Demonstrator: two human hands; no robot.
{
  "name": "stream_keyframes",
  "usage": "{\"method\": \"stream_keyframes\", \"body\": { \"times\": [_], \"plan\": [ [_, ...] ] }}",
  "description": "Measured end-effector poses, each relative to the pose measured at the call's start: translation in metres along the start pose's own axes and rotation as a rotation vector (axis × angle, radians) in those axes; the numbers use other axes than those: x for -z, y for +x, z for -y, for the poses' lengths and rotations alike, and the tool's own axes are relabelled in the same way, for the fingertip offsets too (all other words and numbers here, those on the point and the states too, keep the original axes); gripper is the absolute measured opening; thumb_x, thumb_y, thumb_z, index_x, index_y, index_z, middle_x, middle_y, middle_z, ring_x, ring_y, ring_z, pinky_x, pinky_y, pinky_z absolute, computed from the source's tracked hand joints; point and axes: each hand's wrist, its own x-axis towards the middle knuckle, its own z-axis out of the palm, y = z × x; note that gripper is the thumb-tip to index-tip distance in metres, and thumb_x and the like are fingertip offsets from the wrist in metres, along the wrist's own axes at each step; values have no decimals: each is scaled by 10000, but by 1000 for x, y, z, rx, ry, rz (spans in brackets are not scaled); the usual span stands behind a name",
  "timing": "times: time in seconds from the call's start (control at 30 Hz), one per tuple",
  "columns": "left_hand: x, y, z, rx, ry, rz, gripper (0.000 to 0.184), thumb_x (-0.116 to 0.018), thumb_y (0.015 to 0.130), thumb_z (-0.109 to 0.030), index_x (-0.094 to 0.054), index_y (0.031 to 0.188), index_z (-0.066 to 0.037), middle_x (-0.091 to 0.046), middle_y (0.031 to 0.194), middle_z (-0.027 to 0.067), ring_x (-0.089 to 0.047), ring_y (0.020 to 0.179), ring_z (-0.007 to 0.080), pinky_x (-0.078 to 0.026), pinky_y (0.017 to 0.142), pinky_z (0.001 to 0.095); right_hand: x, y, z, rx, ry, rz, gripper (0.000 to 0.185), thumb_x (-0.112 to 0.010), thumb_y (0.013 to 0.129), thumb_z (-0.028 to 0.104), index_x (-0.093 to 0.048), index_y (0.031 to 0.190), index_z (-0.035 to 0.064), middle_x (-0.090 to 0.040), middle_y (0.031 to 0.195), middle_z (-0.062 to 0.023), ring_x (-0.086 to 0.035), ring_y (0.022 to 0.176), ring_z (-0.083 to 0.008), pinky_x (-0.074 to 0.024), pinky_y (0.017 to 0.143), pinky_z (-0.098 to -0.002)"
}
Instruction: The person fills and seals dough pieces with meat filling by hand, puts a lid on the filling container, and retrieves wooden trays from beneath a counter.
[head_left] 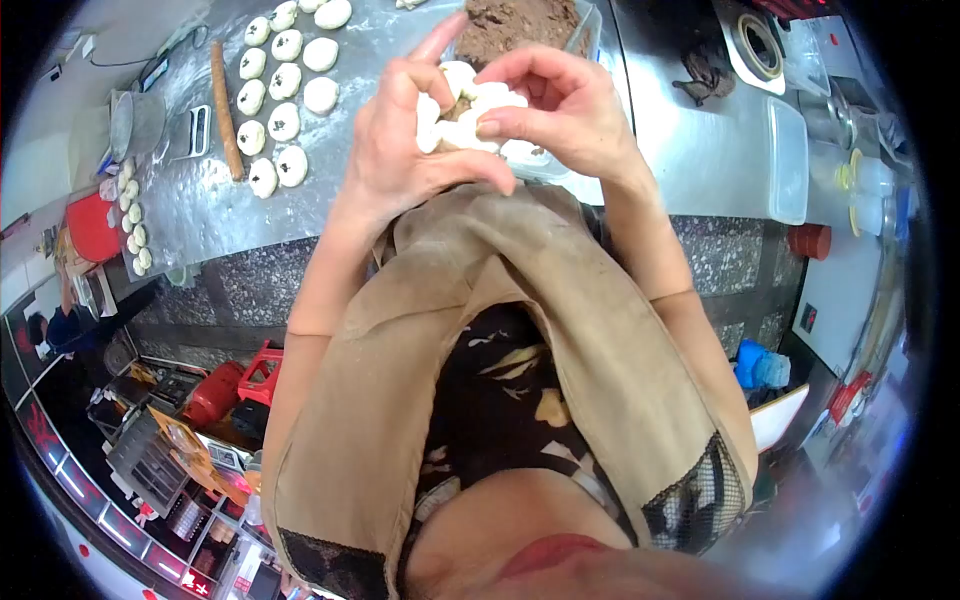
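A piece of white dough [462, 122] with brown filling showing at its middle is held between both hands, above the near edge of the metal table [300, 215]. My left hand [405, 140] cups it from the left, the index finger stretched upward. On the right, my right hand [560, 110] pinches the dough's rim between thumb and fingers. Just beyond the hands is a clear tub of brown filling [520, 24]. Part of another white piece [525, 152] shows beneath my right hand.
Several round filled buns [285, 82] stand in rows at the left, beside a wooden rolling pin [225, 110]. Small dough pieces [133, 210] lie near the far-left edge. To the right are a dark cloth [704, 78] and a clear plastic container [787, 160].
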Motion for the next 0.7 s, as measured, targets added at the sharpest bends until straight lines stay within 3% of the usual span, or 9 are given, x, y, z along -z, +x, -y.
{"method": "stream_keyframes", "body": {
  "times": [0.1,0.17,0.23,0.3,0.43,0.5,0.57,0.63,0.7],
  "plan": [
    [-14,3,-12,111,-337,-126,1001,-849,554,-304,-295,1347,-44,-403,1333,204,-455,1197,293,-415,963,352,3,0,7,-86,-302,62,295,-700,752,70,-609,1026,14,-620,784,-20,-559,680,-58,-458,602,-203],
    [-10,10,-21,238,-202,-90,1001,-864,545,-214,-293,1348,-37,-439,1298,198,-464,1184,284,-434,945,353,2,3,8,19,-247,138,304,-692,745,36,-598,1031,-6,-605,779,-25,-552,672,-55,-449,589,-192],
    [-11,12,-22,212,-174,-160,936,-841,578,-165,-316,1342,-30,-461,1281,191,-485,1163,270,-441,932,347,-1,3,17,-120,25,193,267,-683,749,26,-593,997,-13,-600,786,-32,-561,679,-60,-452,587,-189],
    [-12,11,-18,168,-145,-239,873,-817,612,-116,-338,1335,-24,-483,1265,183,-505,1143,255,-448,920,341,-8,6,8,27,83,-16,224,-680,752,33,-588,951,-15,-599,797,-42,-582,692,-71,-463,585,-194],
    [-16,9,-13,301,-66,-128,610,-669,718,-41,-451,1288,-30,-576,1174,125,-585,1027,194,-457,878,295,-7,14,5,-12,-402,-35,190,-668,768,56,-588,927,-11,-631,766,-48,-615,693,-96,-498,622,-211],
    [-16,5,-3,410,-305,-231,498,-695,744,-92,-546,1220,-92,-644,1019,89,-600,934,134,-456,796,215,-3,15,11,94,-100,-217,200,-635,827,153,-595,951,2,-657,789,-65,-617,682,-112,-491,639,-219],
    [-17,8,3,395,-262,-291,317,-683,750,-58,-636,1063,-51,-638,859,56,-587,790,105,-466,707,227,16,20,-5,139,161,-589,195,-565,885,203,-588,950,21,-653,845,-78,-605,727,-106,-482,664,-214],
    [-25,10,6,321,-250,-472,224,-691,753,-73,-653,973,-56,-610,788,24,-562,751,89,-456,667,224,15,19,-29,5,319,-473,466,-392,931,399,-534,1144,11,-593,1078,-118,-543,1017,-182,-439,846,-317],
    [-40,16,2,435,-454,-552,130,-709,748,-58,-617,838,-40,-589,766,18,-551,720,80,-450,643,210,-10,14,-45,-261,789,-360,577,-350,897,528,-540,1104,24,-597,1058,-102,-545,993,-188,-444,849,-372]
  ]
}}
